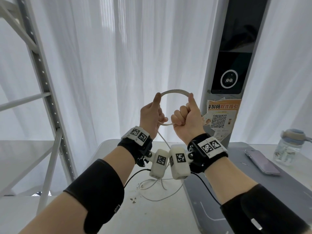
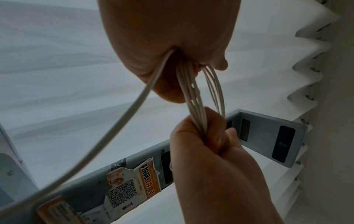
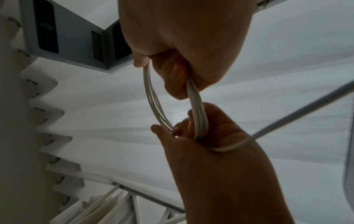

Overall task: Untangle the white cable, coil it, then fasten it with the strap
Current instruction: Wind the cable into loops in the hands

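The white cable (image 1: 175,90) is wound into a round coil of several turns, held up in front of the curtain. My left hand (image 1: 151,115) grips the coil's left side, its index finger raised along the top arc. My right hand (image 1: 188,115) is fisted round the right side, thumb up on the arc. In the left wrist view the coil strands (image 2: 191,94) run from my left hand (image 2: 168,37) to my right hand (image 2: 206,144). A loose tail (image 2: 114,128) leaves the left hand and drops to the table. I see no strap.
A white table (image 1: 143,217) lies below, with slack cable (image 1: 163,140) trailing onto it. A grey mat (image 1: 236,174) at the right carries a phone (image 1: 262,164) and a water bottle (image 1: 290,146). A grey kiosk post (image 1: 231,65) stands behind, a metal shelf frame (image 1: 42,81) at the left.
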`<action>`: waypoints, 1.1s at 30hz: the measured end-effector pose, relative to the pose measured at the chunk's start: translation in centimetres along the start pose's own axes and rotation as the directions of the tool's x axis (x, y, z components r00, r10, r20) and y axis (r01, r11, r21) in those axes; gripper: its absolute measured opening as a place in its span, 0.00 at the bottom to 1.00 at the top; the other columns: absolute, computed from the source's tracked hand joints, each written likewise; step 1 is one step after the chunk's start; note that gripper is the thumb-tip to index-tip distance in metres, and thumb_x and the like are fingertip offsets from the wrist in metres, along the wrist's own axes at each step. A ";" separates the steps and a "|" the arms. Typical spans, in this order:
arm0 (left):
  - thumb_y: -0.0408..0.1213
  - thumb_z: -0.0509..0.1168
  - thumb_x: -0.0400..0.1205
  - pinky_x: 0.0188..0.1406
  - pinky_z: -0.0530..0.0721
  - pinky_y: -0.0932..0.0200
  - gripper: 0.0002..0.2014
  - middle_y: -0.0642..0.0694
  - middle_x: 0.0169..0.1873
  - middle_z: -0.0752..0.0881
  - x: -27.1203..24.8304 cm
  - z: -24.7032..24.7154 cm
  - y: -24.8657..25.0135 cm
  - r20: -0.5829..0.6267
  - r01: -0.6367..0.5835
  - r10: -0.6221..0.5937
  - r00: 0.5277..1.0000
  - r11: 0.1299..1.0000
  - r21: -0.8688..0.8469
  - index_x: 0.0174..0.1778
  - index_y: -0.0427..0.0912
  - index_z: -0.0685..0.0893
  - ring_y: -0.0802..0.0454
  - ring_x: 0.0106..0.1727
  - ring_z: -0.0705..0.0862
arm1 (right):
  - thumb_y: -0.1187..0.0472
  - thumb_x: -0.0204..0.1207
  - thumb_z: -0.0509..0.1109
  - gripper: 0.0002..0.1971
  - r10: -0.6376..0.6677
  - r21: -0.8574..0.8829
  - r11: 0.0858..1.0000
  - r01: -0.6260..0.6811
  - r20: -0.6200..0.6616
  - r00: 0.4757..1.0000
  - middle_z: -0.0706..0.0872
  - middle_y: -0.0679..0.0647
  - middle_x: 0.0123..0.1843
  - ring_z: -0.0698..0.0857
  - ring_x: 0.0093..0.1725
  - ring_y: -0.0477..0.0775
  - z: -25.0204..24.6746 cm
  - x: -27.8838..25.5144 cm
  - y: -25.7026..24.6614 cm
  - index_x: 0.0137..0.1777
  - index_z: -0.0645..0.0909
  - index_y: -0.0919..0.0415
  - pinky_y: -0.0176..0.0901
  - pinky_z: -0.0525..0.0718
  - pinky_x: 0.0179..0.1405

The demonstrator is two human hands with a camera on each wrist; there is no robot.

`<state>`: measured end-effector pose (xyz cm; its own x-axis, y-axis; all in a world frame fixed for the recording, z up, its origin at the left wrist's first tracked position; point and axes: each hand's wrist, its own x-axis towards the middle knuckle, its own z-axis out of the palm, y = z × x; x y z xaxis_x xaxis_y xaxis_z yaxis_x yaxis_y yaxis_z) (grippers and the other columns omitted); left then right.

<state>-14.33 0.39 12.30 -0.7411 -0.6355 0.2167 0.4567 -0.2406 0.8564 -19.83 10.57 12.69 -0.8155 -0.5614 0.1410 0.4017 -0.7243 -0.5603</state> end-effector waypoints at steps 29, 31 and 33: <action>0.35 0.65 0.86 0.15 0.56 0.64 0.07 0.53 0.20 0.59 0.4 -0.2 1.8 -0.078 0.079 -0.101 0.992 0.965 -0.248 0.42 0.46 0.76 0.56 0.18 0.56 | 0.31 0.84 0.56 0.30 0.049 -0.400 0.913 -0.081 -0.090 0.995 0.86 0.46 0.41 0.75 0.46 0.54 0.4 0.4 1.6 0.27 0.69 0.51 0.44 0.66 0.39; 0.38 0.66 0.86 0.15 0.56 0.64 0.09 0.53 0.20 0.58 0.4 -0.3 1.6 -0.083 0.086 -0.110 0.990 0.962 -0.258 0.40 0.47 0.77 0.57 0.18 0.56 | 0.31 0.85 0.55 0.31 0.041 -0.424 0.903 -0.075 -0.089 0.995 0.86 0.46 0.42 0.76 0.47 0.54 0.4 0.3 1.6 0.26 0.69 0.51 0.43 0.66 0.39; 0.38 0.66 0.86 0.15 0.56 0.63 0.11 0.53 0.20 0.58 0.3 -0.3 1.3 -0.087 0.100 -0.128 0.988 0.958 -0.268 0.37 0.47 0.75 0.57 0.18 0.56 | 0.31 0.85 0.55 0.33 0.047 -0.409 0.909 -0.078 -0.085 0.995 0.87 0.45 0.42 0.76 0.51 0.55 0.6 0.2 1.6 0.24 0.69 0.52 0.45 0.66 0.42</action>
<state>-13.84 -0.35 13.35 -0.7479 -0.6607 0.0639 0.4952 -0.4912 0.7166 -19.06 9.03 12.30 -0.8280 -0.5590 0.0445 0.2587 -0.4512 -0.8541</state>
